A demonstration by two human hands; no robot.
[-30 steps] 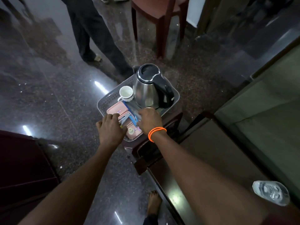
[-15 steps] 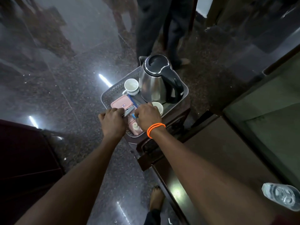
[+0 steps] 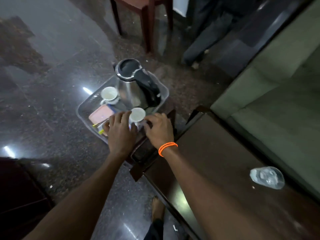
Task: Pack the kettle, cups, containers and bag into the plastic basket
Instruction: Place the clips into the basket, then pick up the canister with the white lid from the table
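The grey plastic basket [image 3: 81, 108] stands on a small dark stool. Inside it are the steel kettle [image 3: 129, 89] with a black lid and handle, a white cup [image 3: 109, 95] to its left, a pink container [image 3: 100, 115], and small packets [image 3: 99, 129] at the near edge. A second white cup [image 3: 138, 114] stands upright in front of the kettle. My left hand [image 3: 121, 131] lies with spread fingers just left of this cup, partly covering the packets. To the cup's right is my right hand [image 3: 158, 129], wearing an orange band, fingers spread beside it. Neither hand visibly grips anything.
A dark wooden table [image 3: 216, 153] runs along the right, with a clear plastic bottle [image 3: 267, 177] lying on it. A green sofa [image 3: 277, 75] is beyond it. A wooden chair [image 3: 147, 23] and a person's legs [image 3: 204, 40] stand behind the basket. My foot [image 3: 157, 205] is on the polished floor.
Both hands have let go of the bluish bag they held over the pink container. They have shifted right, to either side of the near cup. The view has also swung.
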